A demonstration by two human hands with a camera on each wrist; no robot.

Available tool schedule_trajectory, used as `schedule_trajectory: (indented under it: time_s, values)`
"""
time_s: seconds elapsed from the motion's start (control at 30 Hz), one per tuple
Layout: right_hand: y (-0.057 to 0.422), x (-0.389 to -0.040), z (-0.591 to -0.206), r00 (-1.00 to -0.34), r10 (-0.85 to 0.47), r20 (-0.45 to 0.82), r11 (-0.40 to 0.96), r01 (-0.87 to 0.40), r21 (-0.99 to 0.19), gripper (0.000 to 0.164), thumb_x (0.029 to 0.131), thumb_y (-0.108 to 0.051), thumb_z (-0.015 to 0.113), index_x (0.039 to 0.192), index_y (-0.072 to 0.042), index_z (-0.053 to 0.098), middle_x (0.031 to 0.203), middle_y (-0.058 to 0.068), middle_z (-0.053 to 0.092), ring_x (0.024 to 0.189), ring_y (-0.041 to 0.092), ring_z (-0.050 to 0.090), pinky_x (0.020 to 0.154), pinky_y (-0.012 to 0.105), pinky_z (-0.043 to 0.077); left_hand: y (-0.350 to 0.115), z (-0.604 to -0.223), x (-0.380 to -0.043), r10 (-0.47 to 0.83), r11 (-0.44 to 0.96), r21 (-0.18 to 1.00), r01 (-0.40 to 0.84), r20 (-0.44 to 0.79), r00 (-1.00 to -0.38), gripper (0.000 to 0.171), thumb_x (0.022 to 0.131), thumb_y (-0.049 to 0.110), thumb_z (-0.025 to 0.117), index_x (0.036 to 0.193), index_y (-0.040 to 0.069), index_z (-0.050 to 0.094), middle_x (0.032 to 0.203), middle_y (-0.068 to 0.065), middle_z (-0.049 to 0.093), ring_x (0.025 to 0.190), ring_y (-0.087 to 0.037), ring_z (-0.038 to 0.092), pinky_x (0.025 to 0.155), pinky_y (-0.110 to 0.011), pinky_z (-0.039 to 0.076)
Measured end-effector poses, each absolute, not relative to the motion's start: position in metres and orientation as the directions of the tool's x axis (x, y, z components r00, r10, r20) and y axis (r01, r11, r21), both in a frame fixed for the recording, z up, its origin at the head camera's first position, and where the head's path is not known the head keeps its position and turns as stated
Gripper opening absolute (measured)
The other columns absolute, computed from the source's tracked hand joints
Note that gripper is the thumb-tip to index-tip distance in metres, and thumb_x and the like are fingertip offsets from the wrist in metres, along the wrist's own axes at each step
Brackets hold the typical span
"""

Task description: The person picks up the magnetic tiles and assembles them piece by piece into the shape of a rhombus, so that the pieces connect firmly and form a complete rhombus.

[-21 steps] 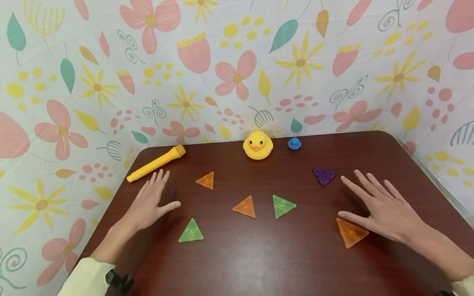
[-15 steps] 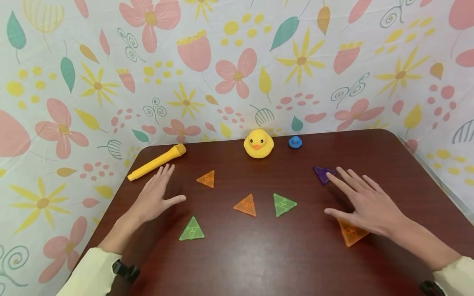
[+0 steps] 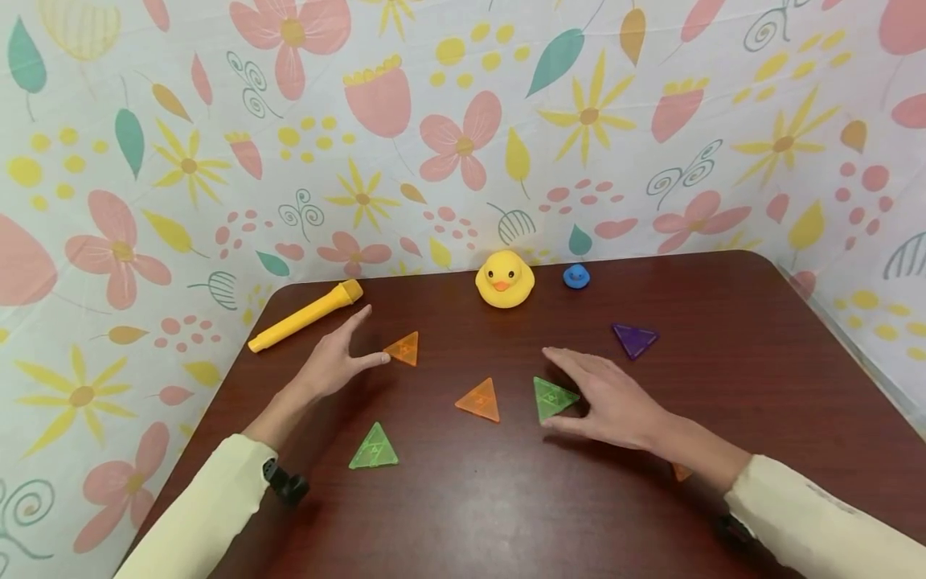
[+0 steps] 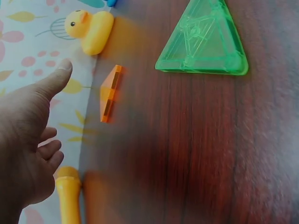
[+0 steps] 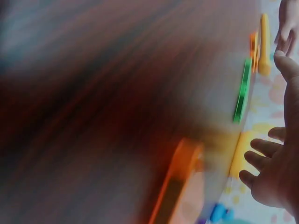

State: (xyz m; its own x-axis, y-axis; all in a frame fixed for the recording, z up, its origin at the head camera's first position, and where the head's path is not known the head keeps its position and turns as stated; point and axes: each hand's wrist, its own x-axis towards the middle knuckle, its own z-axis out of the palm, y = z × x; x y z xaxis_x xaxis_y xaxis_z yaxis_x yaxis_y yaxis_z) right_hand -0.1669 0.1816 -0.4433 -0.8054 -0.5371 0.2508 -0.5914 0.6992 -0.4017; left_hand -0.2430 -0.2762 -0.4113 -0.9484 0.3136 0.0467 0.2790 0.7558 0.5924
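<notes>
My left hand [image 3: 334,360] is held over the table's left side, thumb spread from the fingers. Its thumb tip is close to a translucent orange triangle tile [image 3: 405,349]; whether they touch I cannot tell. My right hand [image 3: 622,402] reaches in from the right, thumb and fingers parted around a translucent green triangle tile [image 3: 551,396], with no grip on it visible. Left of that tile lies a second orange triangle tile [image 3: 481,400]. Another green triangle tile [image 3: 374,447] is nearer the front left. Beneath the right forearm, a third orange tile [image 3: 681,472] is mostly hidden.
Along the back edge sit a yellow toy duck [image 3: 505,280] and a small blue toy duck [image 3: 576,277]. A yellow toy microphone [image 3: 305,316] lies back left. A purple triangle tile [image 3: 635,340] is beyond the right hand. Flowered cloth [image 3: 463,145] hangs behind the table.
My right hand has swept left from the right-hand orange tile to the green one in the middle. The left hand has moved right, toward the back-left orange tile. The tiles have stayed put.
</notes>
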Motion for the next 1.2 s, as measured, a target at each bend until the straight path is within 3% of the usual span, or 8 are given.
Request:
schedule_trajectory:
  time_s: [0.17, 0.3, 0.53, 0.77, 1.2]
  values:
    - [0.158, -0.172, -0.445, -0.82, -0.545, 0.173, 0.624, -0.535, -0.57, 0.104, 0.085, -0.056, 0.087, 0.161, -0.003, 0.041, 0.159, 0.017, 0.049, 0.144, 0.038, 0.049, 0.112, 0.06, 0.044, -0.267, -0.419, -0.252, 0.304, 0.684, 0.686, 0.249, 0.042, -0.952, 0.092, 0.097, 0.031, 0.082, 0.168, 0.008, 0.029, 0.169, -0.014, 0.037, 0.154, -0.037, 0.035, 0.122, -0.059, 0.031]
    - [0.144, -0.176, -0.45, -0.819, -0.551, 0.161, 0.582, -0.515, -0.629, 0.102, 0.083, -0.047, 0.092, 0.159, -0.001, 0.043, 0.158, 0.018, 0.051, 0.144, 0.036, 0.05, 0.112, 0.057, 0.046, -0.26, -0.427, -0.256, 0.303, 0.663, 0.715, 0.224, 0.018, -0.953, 0.089, 0.097, 0.028, 0.082, 0.167, 0.006, 0.032, 0.167, -0.015, 0.04, 0.151, -0.04, 0.04, 0.12, -0.058, 0.035]
    - [0.127, -0.179, -0.457, -0.788, -0.583, 0.196, 0.545, -0.559, -0.625, 0.098, 0.08, -0.038, 0.096, 0.156, 0.002, 0.047, 0.155, 0.019, 0.053, 0.143, 0.035, 0.052, 0.111, 0.054, 0.047, -0.248, -0.439, -0.258, 0.32, 0.68, 0.696, 0.233, 0.004, -0.947, 0.086, 0.097, 0.027, 0.082, 0.165, 0.004, 0.035, 0.164, -0.018, 0.044, 0.146, -0.041, 0.046, 0.117, -0.057, 0.04]
    - [0.115, -0.183, -0.457, -0.783, -0.585, 0.212, 0.534, -0.568, -0.626, 0.09, 0.081, -0.036, 0.096, 0.152, 0.0, 0.053, 0.151, 0.016, 0.058, 0.14, 0.034, 0.055, 0.111, 0.053, 0.047, -0.239, -0.448, -0.257, 0.328, 0.727, 0.639, 0.254, 0.002, -0.945, 0.085, 0.096, 0.033, 0.083, 0.164, 0.005, 0.039, 0.162, -0.015, 0.047, 0.148, -0.038, 0.045, 0.118, -0.057, 0.038]
    - [0.102, -0.184, -0.461, -0.771, -0.582, 0.26, 0.547, -0.607, -0.577, 0.08, 0.079, -0.029, 0.098, 0.144, 0.0, 0.06, 0.141, 0.013, 0.064, 0.133, 0.031, 0.06, 0.108, 0.051, 0.05, -0.233, -0.448, -0.255, 0.328, 0.761, 0.576, 0.298, 0.054, -0.943, 0.077, 0.095, 0.027, 0.084, 0.159, 0.004, 0.047, 0.153, -0.016, 0.057, 0.142, -0.038, 0.051, 0.117, -0.057, 0.039]
